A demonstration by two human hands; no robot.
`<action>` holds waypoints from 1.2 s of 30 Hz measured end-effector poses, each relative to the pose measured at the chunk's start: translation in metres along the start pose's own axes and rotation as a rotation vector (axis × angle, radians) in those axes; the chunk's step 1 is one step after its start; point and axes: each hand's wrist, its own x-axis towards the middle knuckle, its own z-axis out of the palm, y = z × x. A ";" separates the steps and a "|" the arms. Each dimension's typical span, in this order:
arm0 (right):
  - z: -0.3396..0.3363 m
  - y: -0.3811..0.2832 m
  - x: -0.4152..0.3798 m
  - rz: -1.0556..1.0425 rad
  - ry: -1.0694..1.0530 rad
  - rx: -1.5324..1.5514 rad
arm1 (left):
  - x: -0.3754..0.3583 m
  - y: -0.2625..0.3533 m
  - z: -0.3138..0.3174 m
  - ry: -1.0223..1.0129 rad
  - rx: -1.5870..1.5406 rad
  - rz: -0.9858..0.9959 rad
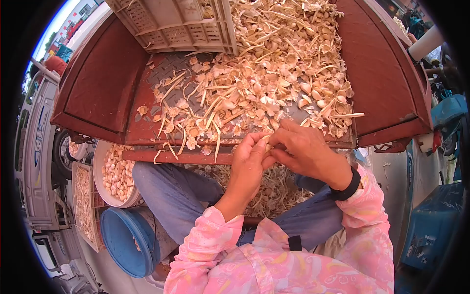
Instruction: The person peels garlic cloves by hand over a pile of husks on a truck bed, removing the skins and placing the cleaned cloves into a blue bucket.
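Note:
My left hand (248, 164) and my right hand (304, 148) meet just above the front edge of the red truck bed (188, 156). A small piece of garlic (266, 139) is pinched between the fingers of my left hand, and only part of it shows. The fingers of my right hand are curled against it, their tips partly hidden. Just beyond lies a heap of garlic skins and stalks (254, 95). Several pale garlic cloves (313, 93) lie on its right side.
A slatted plastic crate (178, 27) leans at the back left of the bed. To my left stand a white bucket of garlic cloves (100, 179), a tray of skins (84, 206) and a blue bucket (120, 245). Red side walls (387, 63) flank the bed.

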 end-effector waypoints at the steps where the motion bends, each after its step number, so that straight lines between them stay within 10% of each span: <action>1: 0.002 0.000 -0.002 -0.029 0.030 0.032 | -0.004 0.000 0.001 -0.003 0.018 0.005; 22: 0.014 -0.017 -0.017 -0.032 0.060 0.208 | -0.046 0.002 -0.015 -0.108 0.448 0.297; 30: -0.016 0.024 0.000 0.145 0.218 -0.111 | -0.023 0.027 -0.022 -0.138 -0.274 -0.143; 36: -0.002 0.024 0.007 0.169 -0.008 -0.279 | -0.001 0.012 -0.023 -0.062 -0.084 -0.119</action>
